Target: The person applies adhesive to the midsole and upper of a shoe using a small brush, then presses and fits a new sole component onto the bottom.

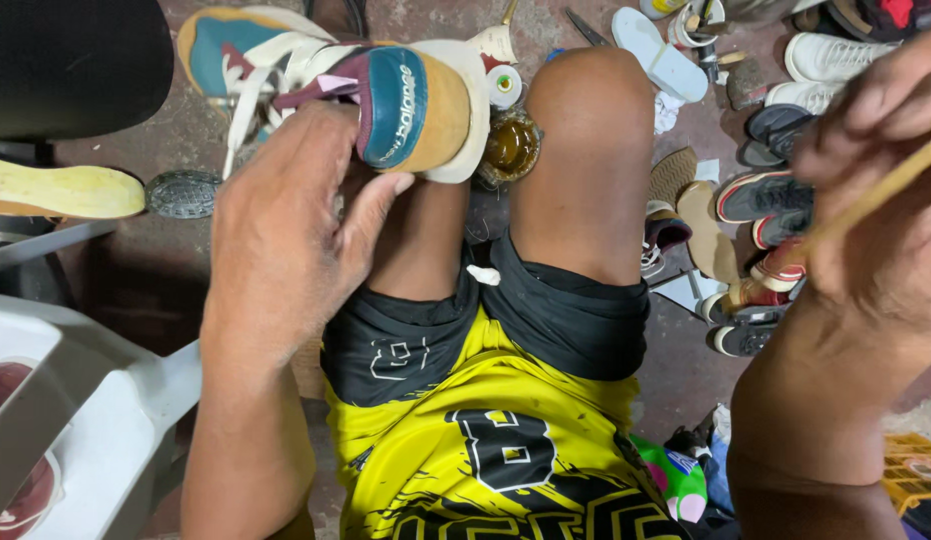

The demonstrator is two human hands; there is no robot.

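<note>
Up close, left hand [286,225] clasped around sneaker [386,100], right hand [876,170] fingers pinched on thin stick [871,200].

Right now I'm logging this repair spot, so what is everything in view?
Teal, maroon and tan sneaker: one, on the left knee, gripped at the heel.
Thin tan wooden stick: one, upper right.
Amber glass jar: one, on the floor between the knees.
Loose shoes and soles: a heap of many, mixed colours, floor at right.
Pale yellow sole: one, left edge.
White plastic chair: one, lower left.
Left hand: holds the sneaker.
Right hand: holds the stick.
</note>
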